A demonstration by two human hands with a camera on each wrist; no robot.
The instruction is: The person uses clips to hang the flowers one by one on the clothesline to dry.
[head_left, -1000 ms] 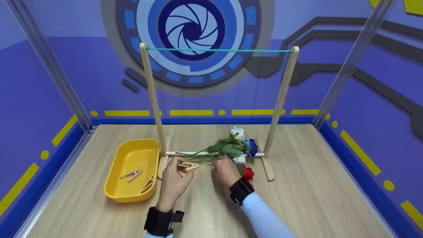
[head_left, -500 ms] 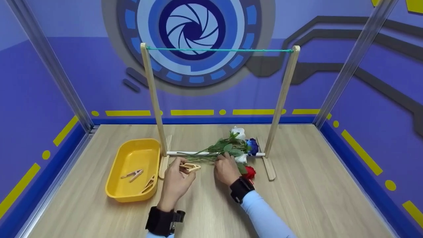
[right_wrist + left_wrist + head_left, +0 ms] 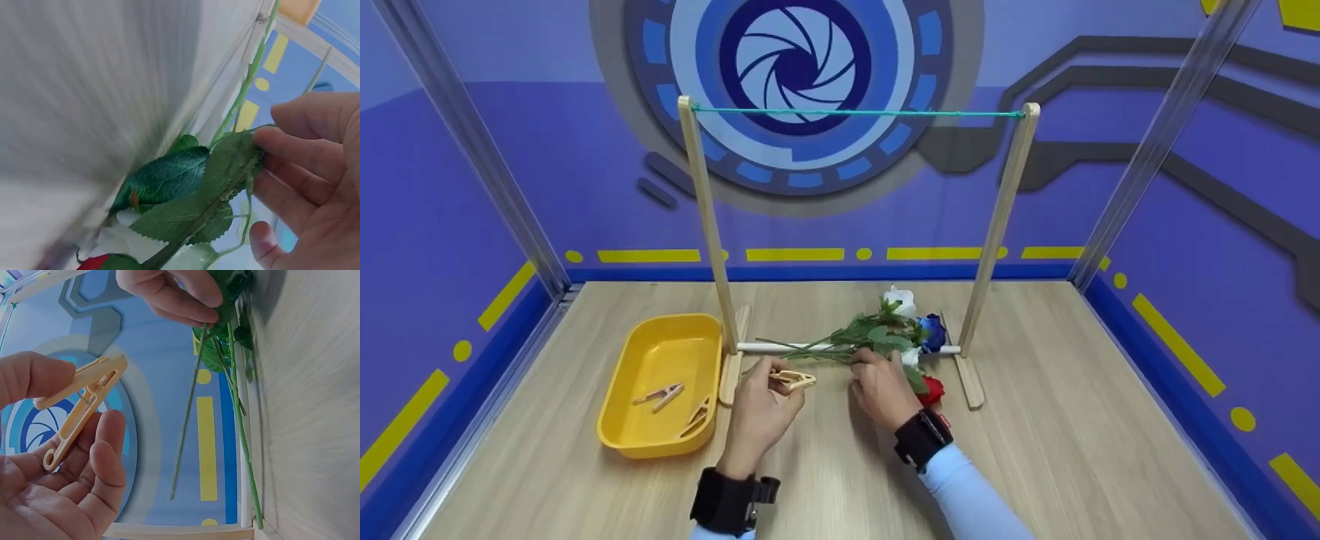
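My left hand (image 3: pixel 761 420) pinches a light wooden-coloured clothespin (image 3: pixel 84 402) by its legs, between the thumb and fingers, left of the flower stems. My right hand (image 3: pixel 885 390) pinches a thin green rose stem (image 3: pixel 188 416) beside its leaf (image 3: pixel 222 171), and the stem's cut end stands away from the others. The red rose (image 3: pixel 932 390) lies just right of this hand, partly hidden by the wrist. Behind it are a blue rose (image 3: pixel 934 332) and two white roses (image 3: pixel 898 301), their leafy stems lying over the white crossbar (image 3: pixel 772 348).
A wooden frame with two posts (image 3: pixel 1005 217) carries a green string (image 3: pixel 840 112) across its top. To the left stands a yellow tray (image 3: pixel 619 405) with more clothespins (image 3: pixel 664 397) in it. Purple walls (image 3: pixel 547 172) enclose the table (image 3: pixel 1057 420).
My right hand has moved a little to the right, and the red rose and its stem have shifted with it. The left hand with its clothespin stays nearly in place.
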